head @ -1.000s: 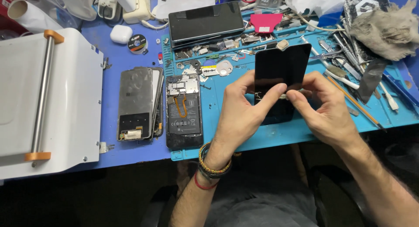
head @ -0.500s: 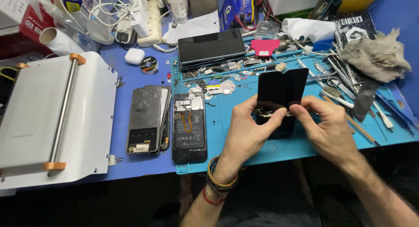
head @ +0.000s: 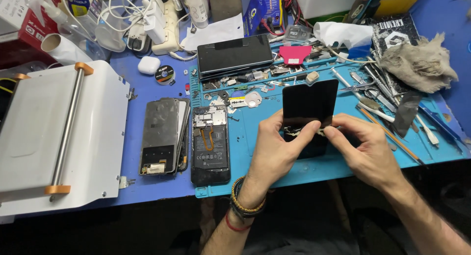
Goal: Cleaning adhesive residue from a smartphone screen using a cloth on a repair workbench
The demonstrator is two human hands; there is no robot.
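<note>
We see both hands raised over the blue work mat [head: 255,152], holding a black phone screen panel [head: 310,104] upright between them. The left hand [head: 274,154] pinches the panel's lower edge, its thumb across the front near the bottom left corner and the other fingers curled behind. The right hand [head: 365,149] meets it from 3 o'clock, thumb and forefinger closed narrowly on the lower right corner. The panel stands at 12 o'clock from both sets of fingertips, its dark face tilted toward us.

Just under the panel, between the two thumbs, something pale and stringy shows, perhaps a flex strip or glue residue; we cannot tell which. A dark slab lies on the mat directly behind the hands, mostly covered by them, so its kind stays unclear.

At 9 o'clock from the left hand an opened phone body [head: 210,144] lies flat, its board and battery exposed, and just beside it, further toward 9 o'clock, a back cover [head: 159,134] rests on the table. A white machine with a metal bar [head: 54,137] sits well apart at the far left, cut off by the frame. Tweezers and tools [head: 373,85] crowd the mat at 1 o'clock, too tangled to sort out, near a grey rag [head: 419,63].
</note>
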